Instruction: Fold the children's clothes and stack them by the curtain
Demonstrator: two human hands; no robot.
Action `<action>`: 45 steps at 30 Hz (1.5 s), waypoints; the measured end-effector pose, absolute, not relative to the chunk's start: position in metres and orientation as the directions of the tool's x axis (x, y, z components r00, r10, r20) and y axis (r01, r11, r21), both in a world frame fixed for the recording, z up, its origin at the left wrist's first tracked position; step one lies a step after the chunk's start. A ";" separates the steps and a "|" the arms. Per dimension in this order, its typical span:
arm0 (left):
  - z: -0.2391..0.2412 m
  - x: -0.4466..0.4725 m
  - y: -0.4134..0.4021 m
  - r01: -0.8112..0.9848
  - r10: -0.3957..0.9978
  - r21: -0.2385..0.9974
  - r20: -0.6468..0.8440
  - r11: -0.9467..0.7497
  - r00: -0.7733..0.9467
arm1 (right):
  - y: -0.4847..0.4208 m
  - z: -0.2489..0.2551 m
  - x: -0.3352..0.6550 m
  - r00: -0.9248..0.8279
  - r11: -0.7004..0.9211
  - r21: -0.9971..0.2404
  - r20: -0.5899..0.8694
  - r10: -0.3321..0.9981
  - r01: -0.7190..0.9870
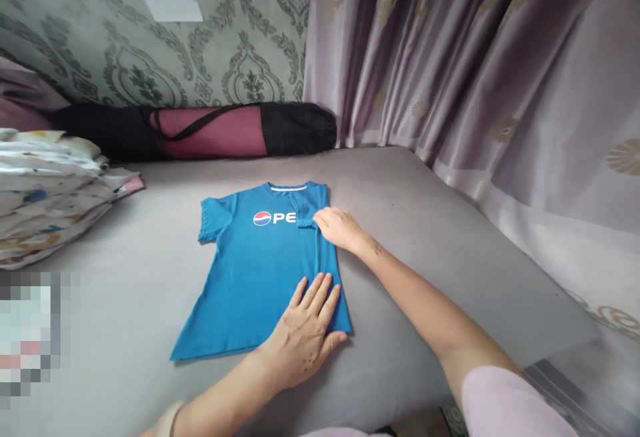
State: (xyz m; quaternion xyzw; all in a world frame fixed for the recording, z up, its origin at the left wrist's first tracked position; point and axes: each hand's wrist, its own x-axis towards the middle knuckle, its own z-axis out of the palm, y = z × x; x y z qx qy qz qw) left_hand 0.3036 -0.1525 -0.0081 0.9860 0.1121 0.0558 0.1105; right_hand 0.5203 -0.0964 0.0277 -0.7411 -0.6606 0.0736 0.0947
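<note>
A blue T-shirt (260, 277) lies flat with its neck away from me. Its right side is folded inward, so the sleeve there covers part of the white lettering beside a round red, white and blue logo. The left sleeve sticks out to the side. My left hand (310, 330) rests flat on the lower right of the shirt, fingers stretched out over the folded strip. Up at the folded sleeve, my right hand (343, 229) has its fingers closed together on the sleeve's edge.
The shirt lies on a grey sheeted bed (425, 237). Bunched patterned fabric (50, 190) sits at the left. Along the wall lies a long black and maroon bag (210, 131) with a strap. Mauve curtains (450, 57) hang down the right side. A blurred patch covers the lower left.
</note>
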 end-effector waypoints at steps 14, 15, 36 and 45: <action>-0.006 0.300 -0.148 0.162 0.201 0.272 0.119 -0.948 0.972 | 0.043 0.014 0.543 0.081 -0.093 -0.294 -0.053 0.995 0.951; -0.006 0.300 -0.147 0.157 0.195 0.276 0.115 -0.948 0.974 | 0.044 0.014 0.542 0.083 -0.097 -0.294 -0.060 0.995 0.951; -0.011 0.298 -0.148 0.153 0.190 0.195 0.188 -0.969 0.964 | -0.009 -0.011 0.519 0.228 -0.141 -0.341 0.229 0.946 0.929; -0.017 0.303 -0.152 0.219 0.247 0.139 0.238 -0.966 0.939 | -0.069 -0.023 0.525 0.183 -0.165 -0.244 0.051 0.982 0.955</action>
